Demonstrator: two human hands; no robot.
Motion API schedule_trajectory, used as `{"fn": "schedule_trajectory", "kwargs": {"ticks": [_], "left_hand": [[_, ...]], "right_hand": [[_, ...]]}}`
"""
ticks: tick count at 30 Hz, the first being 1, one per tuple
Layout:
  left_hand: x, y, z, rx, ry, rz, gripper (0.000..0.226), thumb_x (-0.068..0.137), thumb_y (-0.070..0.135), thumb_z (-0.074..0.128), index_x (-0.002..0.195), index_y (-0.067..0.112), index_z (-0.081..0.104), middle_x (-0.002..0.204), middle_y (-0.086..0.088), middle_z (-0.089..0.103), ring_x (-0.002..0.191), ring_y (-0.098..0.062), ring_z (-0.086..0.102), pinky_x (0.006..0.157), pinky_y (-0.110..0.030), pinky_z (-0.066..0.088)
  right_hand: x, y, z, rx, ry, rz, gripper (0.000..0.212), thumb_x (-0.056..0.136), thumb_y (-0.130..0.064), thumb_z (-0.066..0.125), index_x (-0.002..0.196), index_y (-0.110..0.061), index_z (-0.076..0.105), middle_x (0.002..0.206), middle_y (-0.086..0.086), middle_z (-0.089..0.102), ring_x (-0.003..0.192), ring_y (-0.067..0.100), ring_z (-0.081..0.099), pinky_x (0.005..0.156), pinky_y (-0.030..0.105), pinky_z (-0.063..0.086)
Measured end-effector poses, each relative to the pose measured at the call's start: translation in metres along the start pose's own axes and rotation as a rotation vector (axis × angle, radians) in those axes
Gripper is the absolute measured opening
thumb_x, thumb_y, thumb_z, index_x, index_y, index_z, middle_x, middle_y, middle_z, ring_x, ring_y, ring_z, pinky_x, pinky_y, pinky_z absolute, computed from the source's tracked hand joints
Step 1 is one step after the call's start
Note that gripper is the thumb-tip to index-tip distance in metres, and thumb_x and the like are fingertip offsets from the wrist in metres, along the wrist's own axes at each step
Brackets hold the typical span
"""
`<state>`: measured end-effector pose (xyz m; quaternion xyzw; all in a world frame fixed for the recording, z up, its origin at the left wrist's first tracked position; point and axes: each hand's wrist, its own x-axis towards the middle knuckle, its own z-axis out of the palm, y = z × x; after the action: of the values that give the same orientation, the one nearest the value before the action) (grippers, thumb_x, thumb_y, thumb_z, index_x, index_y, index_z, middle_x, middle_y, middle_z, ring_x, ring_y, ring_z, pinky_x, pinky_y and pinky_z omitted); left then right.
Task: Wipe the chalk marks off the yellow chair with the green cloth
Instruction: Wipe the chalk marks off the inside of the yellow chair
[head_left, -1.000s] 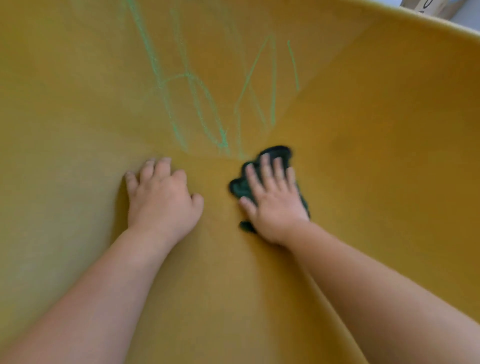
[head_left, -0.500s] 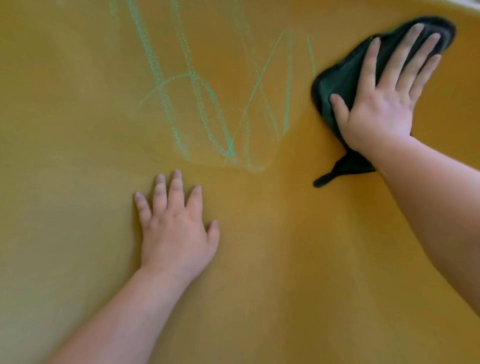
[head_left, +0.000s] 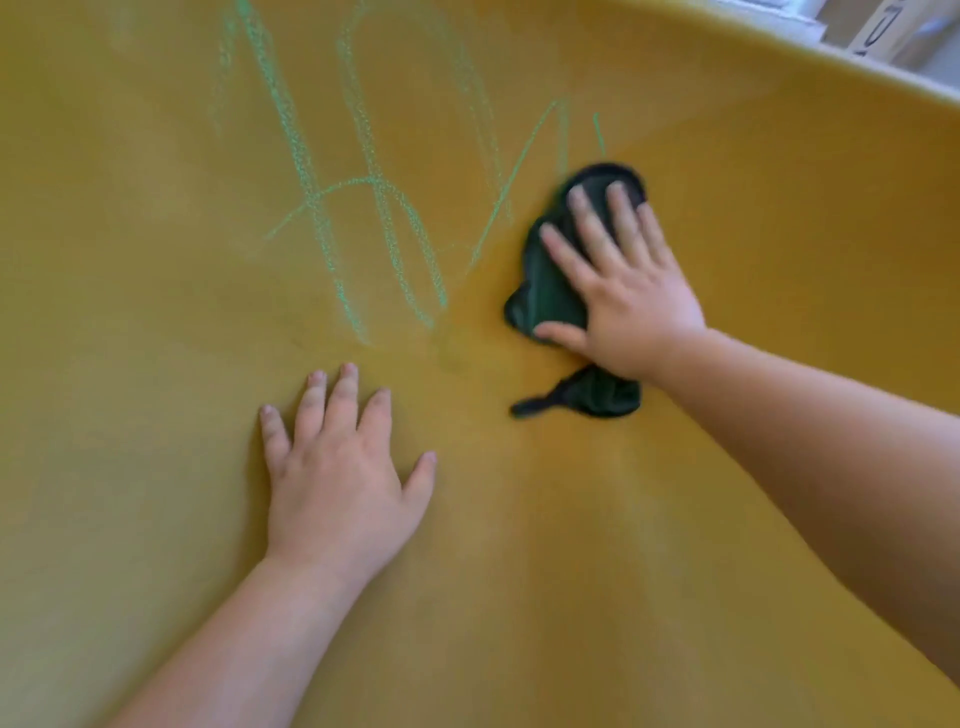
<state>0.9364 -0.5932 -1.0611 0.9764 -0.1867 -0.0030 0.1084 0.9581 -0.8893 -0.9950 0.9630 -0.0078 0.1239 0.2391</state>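
Right hand (head_left: 631, 306) flat on green cloth (head_left: 545, 291), fingers straight and spread, pressing it against yellow chair (head_left: 753, 260) just right of green chalk marks (head_left: 311, 197). Cloth bunched, one tail sticking out below the wrist; edges motion-blurred, possibly touching the nearest stroke. Left hand (head_left: 337, 483) palm-down on bare seat below the marks, fingers straight, holding nothing.

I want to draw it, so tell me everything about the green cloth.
The green cloth is dark, soft-looking fabric, crumpled against the yellow chair just right of the chalk marks. The right hand presses it with straight fingers, hiding its middle; a bunched tail pokes out below the palm.
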Motion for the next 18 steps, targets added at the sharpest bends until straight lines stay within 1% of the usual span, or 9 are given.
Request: {"fn": "schedule_trajectory", "kwargs": {"ticks": [2, 4, 6, 7, 9, 11, 14, 16, 18], "left_hand": [[0.000, 0.000, -0.002, -0.016, 0.000, -0.007, 0.088, 0.081, 0.072, 0.031, 0.153, 0.023, 0.034, 0.163, -0.006, 0.027, 0.152, -0.029, 0.016, 0.120, -0.061, 0.013], [-0.001, 0.002, -0.003, -0.028, -0.017, -0.012, 0.090, 0.081, 0.073, 0.031, 0.156, 0.024, 0.027, 0.164, -0.006, 0.025, 0.153, -0.029, 0.014, 0.120, -0.062, 0.012], [0.000, 0.004, -0.006, -0.042, -0.037, -0.022, 0.090, 0.082, 0.074, 0.031, 0.157, 0.025, 0.022, 0.165, -0.005, 0.022, 0.153, -0.029, 0.012, 0.120, -0.062, 0.011], [0.001, 0.005, -0.007, -0.045, -0.044, -0.024, 0.089, 0.083, 0.074, 0.031, 0.157, 0.026, 0.020, 0.166, -0.005, 0.019, 0.153, -0.029, 0.010, 0.120, -0.061, 0.010], [0.003, 0.006, -0.010, -0.049, -0.039, -0.028, 0.088, 0.086, 0.074, 0.035, 0.158, 0.027, 0.017, 0.166, -0.004, 0.015, 0.153, -0.028, 0.007, 0.120, -0.061, 0.008], [0.005, 0.007, -0.011, -0.047, -0.029, -0.033, 0.088, 0.086, 0.073, 0.039, 0.157, 0.028, 0.016, 0.167, -0.004, 0.014, 0.153, -0.029, 0.008, 0.120, -0.061, 0.009], [0.007, 0.005, -0.014, -0.042, -0.012, -0.055, 0.087, 0.083, 0.072, 0.044, 0.155, 0.027, 0.024, 0.165, -0.006, 0.021, 0.151, -0.030, 0.014, 0.117, -0.063, 0.013], [0.007, 0.002, -0.018, -0.052, 0.002, -0.076, 0.086, 0.082, 0.071, 0.044, 0.153, 0.026, 0.031, 0.163, -0.008, 0.026, 0.150, -0.032, 0.019, 0.116, -0.064, 0.016], [0.008, -0.001, -0.020, -0.061, -0.011, -0.096, 0.084, 0.083, 0.071, 0.044, 0.153, 0.025, 0.031, 0.162, -0.008, 0.027, 0.150, -0.032, 0.018, 0.117, -0.063, 0.015]], "right_hand": [[0.022, 0.052, -0.028, -0.045, 0.090, 0.221, 0.106, 0.085, -0.084, 0.043, 0.163, -0.024, 0.002, 0.170, 0.013, -0.007, 0.154, 0.043, -0.006, 0.125, 0.058, 0.000], [0.041, 0.074, -0.054, -0.032, 0.140, 0.365, 0.110, 0.084, -0.085, 0.043, 0.162, -0.023, -0.004, 0.169, 0.017, -0.007, 0.154, 0.046, -0.005, 0.124, 0.060, 0.001], [0.057, 0.060, -0.061, 0.035, 0.182, 0.462, 0.109, 0.086, -0.085, 0.039, 0.162, -0.020, -0.005, 0.168, 0.023, -0.005, 0.153, 0.049, -0.004, 0.124, 0.061, 0.001], [0.063, 0.044, -0.057, 0.052, 0.193, 0.477, 0.107, 0.087, -0.084, 0.035, 0.162, -0.018, -0.005, 0.167, 0.025, -0.005, 0.153, 0.050, -0.004, 0.124, 0.062, 0.001], [0.064, 0.000, -0.037, 0.056, 0.145, 0.390, 0.099, 0.091, -0.080, 0.026, 0.162, -0.019, -0.006, 0.167, 0.024, -0.010, 0.153, 0.047, -0.009, 0.123, 0.061, 0.001], [0.049, -0.050, -0.014, 0.108, 0.060, 0.225, 0.089, 0.094, -0.074, 0.022, 0.162, -0.023, -0.005, 0.168, 0.019, -0.015, 0.153, 0.044, -0.016, 0.124, 0.059, -0.002], [0.002, -0.109, 0.009, 0.229, -0.073, -0.024, 0.076, 0.100, -0.065, 0.023, 0.163, -0.029, 0.000, 0.167, 0.010, -0.019, 0.153, 0.037, -0.022, 0.124, 0.054, -0.007], [-0.029, -0.123, 0.010, 0.301, -0.177, -0.205, 0.071, 0.102, -0.065, 0.017, 0.162, -0.034, -0.004, 0.167, 0.003, -0.022, 0.152, 0.030, -0.027, 0.125, 0.048, -0.011], [-0.044, -0.112, 0.007, 0.306, -0.252, -0.328, 0.072, 0.100, -0.071, 0.013, 0.161, -0.039, -0.005, 0.166, -0.003, -0.023, 0.152, 0.025, -0.029, 0.123, 0.044, -0.017]]}}
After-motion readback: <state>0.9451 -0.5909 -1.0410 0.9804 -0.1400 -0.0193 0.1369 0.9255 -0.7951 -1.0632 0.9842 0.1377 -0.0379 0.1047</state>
